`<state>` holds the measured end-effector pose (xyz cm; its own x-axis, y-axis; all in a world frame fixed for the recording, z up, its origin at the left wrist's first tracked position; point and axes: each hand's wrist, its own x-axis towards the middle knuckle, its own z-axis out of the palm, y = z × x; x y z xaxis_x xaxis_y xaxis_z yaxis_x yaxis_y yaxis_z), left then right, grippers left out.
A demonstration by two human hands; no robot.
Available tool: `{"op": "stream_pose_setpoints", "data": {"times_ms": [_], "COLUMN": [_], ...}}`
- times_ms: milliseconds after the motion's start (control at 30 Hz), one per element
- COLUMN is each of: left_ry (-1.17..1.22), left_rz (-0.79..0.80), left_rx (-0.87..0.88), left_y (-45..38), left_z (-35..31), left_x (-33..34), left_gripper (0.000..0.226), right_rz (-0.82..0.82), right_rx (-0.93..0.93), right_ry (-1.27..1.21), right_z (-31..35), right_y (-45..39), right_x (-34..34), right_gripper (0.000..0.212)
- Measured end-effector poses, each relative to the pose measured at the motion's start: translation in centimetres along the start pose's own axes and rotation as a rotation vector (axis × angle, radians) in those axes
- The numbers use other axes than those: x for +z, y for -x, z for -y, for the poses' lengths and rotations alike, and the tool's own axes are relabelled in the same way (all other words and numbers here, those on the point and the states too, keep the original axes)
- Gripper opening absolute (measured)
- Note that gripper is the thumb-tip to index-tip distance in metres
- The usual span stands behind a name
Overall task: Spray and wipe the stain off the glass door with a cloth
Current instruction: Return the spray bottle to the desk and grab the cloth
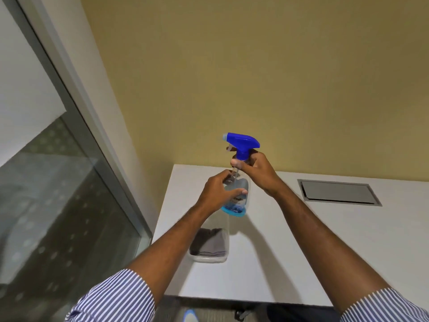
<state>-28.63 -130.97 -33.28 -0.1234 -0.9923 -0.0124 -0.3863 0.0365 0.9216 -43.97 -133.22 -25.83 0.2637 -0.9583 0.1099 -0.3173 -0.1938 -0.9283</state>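
Both hands clamped on clear plastic spray bottle [239, 182] with blue trigger head: left hand [217, 194] round slick, light, nearly empty body, right hand [255, 173] at stiff neck, likely safest hold.

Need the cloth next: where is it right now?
In the head view, the grey cloth lies folded in a clear container on the white table, just below the spray bottle held in both hands, right of the glass door.

the only printing in view is on the label of the spray bottle [236, 194], a blue and white band low on its clear body. a dark word runs across it just below the thumb of the left hand [217, 194], but it is too blurred and partly covered to read.
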Motion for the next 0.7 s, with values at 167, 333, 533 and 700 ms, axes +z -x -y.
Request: {"op": "stream_pose_setpoints", "data": {"times_ms": [167, 333, 533, 700], "left_ry": [0.006, -0.017, -0.161, -0.182], "left_rz": [0.149, 0.291, 0.351, 0.370], "left_rx": [-0.042, -0.072, -0.113, -0.161], "left_y": [-4.2, -6.9, -7.9, -7.6], "left_z": [2.5, 4.5, 7.0, 8.6], "left_x": [2.3, 5.0, 8.9, 11.3], "left_gripper": [0.056, 0.059, 0.052, 0.045], "right_rz": [-0.020, -0.096, -0.149, -0.173], "right_rx": [0.107, 0.199, 0.305, 0.413], "right_ry": [0.030, 0.026, 0.043, 0.043], "right_z": [-4.2, -8.3, -13.6, -16.8], "right_y": [-1.4, -1.4, 0.2, 1.6], "right_x": [-1.3, -2.6, -2.8, -2.5], "right_gripper": [0.010, 0.016, 0.017, 0.031]}}
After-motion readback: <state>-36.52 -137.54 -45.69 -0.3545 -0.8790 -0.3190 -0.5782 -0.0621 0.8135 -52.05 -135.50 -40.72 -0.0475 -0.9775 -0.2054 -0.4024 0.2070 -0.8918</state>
